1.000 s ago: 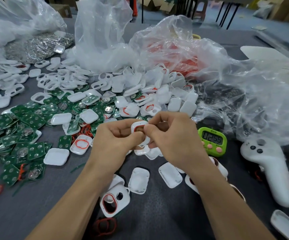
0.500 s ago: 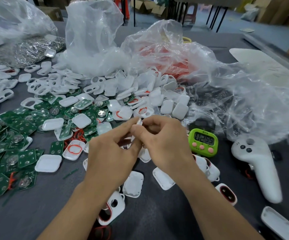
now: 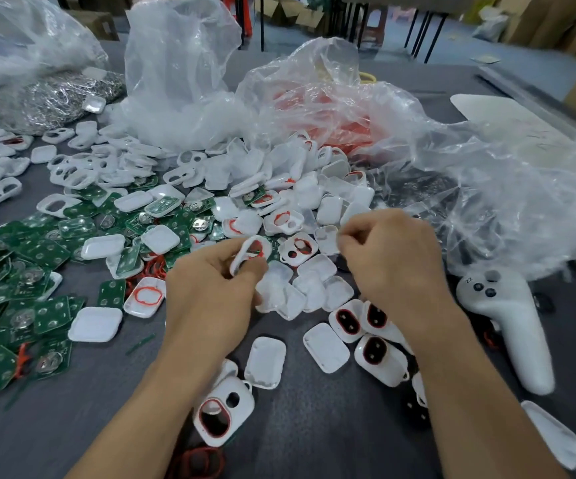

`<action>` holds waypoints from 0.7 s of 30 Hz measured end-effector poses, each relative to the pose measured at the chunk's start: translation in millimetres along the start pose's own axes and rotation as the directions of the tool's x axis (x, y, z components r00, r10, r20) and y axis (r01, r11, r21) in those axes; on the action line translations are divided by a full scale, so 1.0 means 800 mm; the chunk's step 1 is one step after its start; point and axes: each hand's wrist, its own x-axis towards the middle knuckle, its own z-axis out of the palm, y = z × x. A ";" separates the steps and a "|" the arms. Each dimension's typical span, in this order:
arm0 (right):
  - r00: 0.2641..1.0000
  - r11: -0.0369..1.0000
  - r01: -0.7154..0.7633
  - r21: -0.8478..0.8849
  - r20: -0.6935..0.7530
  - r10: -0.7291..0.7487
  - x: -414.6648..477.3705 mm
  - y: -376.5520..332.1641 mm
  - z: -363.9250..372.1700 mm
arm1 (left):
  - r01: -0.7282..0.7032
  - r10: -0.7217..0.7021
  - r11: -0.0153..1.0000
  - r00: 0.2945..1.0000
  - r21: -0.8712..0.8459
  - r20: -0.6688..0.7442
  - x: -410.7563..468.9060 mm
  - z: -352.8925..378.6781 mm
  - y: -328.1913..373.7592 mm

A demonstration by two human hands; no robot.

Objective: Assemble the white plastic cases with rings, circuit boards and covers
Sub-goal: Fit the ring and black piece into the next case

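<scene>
Head view: left hand (image 3: 210, 295) grips a white case (image 3: 245, 253); right hand (image 3: 393, 267) curls, blurred, its hold unreadable.

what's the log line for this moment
left hand: holds white case with red ring | right hand: off case, curled, grip unclear

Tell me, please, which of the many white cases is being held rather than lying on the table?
The white case in the left hand, pinched up on edge with a red ring in its opening; the others lie on the table.
</scene>
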 end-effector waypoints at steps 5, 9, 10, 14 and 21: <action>0.995 0.874 0.007 -0.486 0.087 0.041 0.003 0.003 0.004 | 0.096 -0.092 0.957 0.995 -0.273 0.027 0.003 -0.002 0.001; 0.988 0.851 0.061 -0.521 0.152 0.022 0.006 0.005 0.015 | 0.105 -0.090 0.933 0.994 -0.345 0.058 0.006 0.000 -0.001; 0.990 0.842 0.076 -0.534 0.141 0.000 0.006 0.007 0.016 | 0.105 -0.088 0.931 0.994 -0.350 0.065 0.006 0.000 -0.001; 0.998 0.953 0.056 -0.297 0.030 -0.049 0.006 0.013 0.015 | 0.106 -0.080 0.934 0.993 -0.342 0.091 0.002 0.003 -0.001; 0.961 0.582 -0.198 0.789 0.274 -0.045 -0.006 -0.014 0.002 | 0.112 -0.067 0.928 0.988 -0.355 0.137 0.003 0.004 -0.001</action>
